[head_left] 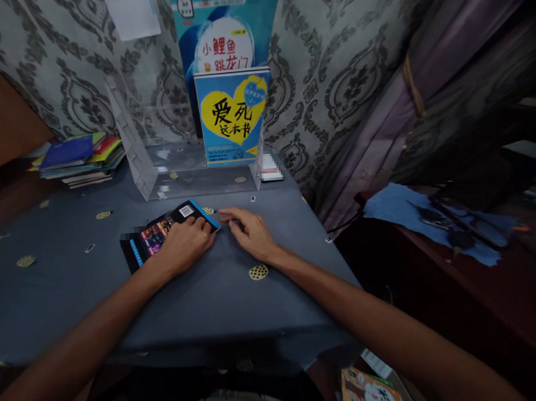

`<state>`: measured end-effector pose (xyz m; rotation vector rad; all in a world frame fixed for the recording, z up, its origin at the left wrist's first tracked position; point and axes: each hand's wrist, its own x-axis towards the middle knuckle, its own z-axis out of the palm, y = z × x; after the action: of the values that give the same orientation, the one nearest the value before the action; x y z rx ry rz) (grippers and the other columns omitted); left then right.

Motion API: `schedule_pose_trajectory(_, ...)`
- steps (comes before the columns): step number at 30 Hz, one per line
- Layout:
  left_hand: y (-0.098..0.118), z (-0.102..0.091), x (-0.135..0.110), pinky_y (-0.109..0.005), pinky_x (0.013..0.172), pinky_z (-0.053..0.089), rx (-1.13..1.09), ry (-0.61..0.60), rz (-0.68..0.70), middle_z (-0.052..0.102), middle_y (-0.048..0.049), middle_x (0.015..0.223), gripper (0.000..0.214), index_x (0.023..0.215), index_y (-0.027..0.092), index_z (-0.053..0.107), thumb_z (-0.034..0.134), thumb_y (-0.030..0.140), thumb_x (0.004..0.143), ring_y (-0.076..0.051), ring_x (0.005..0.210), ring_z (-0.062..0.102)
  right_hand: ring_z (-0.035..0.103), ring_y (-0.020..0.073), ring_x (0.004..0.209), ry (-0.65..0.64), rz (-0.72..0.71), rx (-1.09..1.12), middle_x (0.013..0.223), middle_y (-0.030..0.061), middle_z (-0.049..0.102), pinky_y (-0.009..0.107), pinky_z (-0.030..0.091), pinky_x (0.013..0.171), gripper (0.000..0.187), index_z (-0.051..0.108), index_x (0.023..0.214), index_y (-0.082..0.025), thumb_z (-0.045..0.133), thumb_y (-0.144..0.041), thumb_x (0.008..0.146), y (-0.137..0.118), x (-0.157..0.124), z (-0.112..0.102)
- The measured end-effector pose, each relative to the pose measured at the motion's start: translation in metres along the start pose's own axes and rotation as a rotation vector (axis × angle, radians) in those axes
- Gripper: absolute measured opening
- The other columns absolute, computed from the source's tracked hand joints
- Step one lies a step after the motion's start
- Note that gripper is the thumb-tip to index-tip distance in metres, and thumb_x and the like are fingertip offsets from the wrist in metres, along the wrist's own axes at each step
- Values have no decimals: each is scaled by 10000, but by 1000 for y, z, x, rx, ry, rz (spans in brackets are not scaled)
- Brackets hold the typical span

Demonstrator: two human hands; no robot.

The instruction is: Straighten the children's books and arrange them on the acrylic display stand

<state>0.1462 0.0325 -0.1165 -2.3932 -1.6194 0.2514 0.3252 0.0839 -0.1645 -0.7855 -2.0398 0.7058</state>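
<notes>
A dark book with a blue edge, small colour pictures and a white barcode lies aslant on the table, back cover up. My left hand is on its right part, fingers bent and closed on the cover near the blue edge. Just right of the book is my right hand, its index finger reaching toward the blue edge and its thumb apart; nothing shows in it. Behind them a clear acrylic stand bears a blue book with a yellow heart, in front of a taller teal book.
A pile of books lies at the table's left back. The grey-blue tablecloth has pale yellow dotted shapes. To the right, a blue cloth with eyeglasses covers part of a dark red surface. An orange book shows below the table edge.
</notes>
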Motion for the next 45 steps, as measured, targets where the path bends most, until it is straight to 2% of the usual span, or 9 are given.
schedule_pose_trajectory(8,-3,4,0,-327,685,510,-10,56,-3,693,-138,1007,354,1022,122,692,380,289,1042,-286,987,669,643,197,922,-10,4,4,1075,49,749,360,507,801,450,613,1256,-227,482,-24,877,-1,-2,0)
schedule_pose_trajectory(17,-3,0,-1,-328,685,509,-24,39,-9,688,-131,1015,368,1024,137,694,361,294,1045,-280,988,665,647,216,1005,-20,8,34,1078,59,743,367,511,812,440,613,1259,-232,479,-37,888,-3,-2,0)
schedule_pose_trajectory(24,-2,-2,-2,-338,679,520,-10,22,-9,685,-128,1028,368,1044,125,680,352,292,1052,-289,995,666,648,208,946,-16,17,39,1072,53,744,364,510,810,449,618,1266,-235,475,-43,887,-2,-2,1)
schedule_pose_trajectory(31,-1,-2,-2,-320,680,517,-11,9,-5,681,-137,1049,364,1058,113,667,346,285,1058,-289,1002,659,645,202,972,-28,42,40,1082,49,745,359,504,806,447,614,1270,-242,474,-45,894,-3,-2,1)
schedule_pose_trajectory(45,-3,6,-3,-349,668,509,-81,86,10,669,-158,996,375,1023,100,671,333,260,1051,-301,957,658,648,195,917,-44,59,42,1091,52,746,360,513,786,468,610,1282,-250,469,-32,893,-6,-1,0)
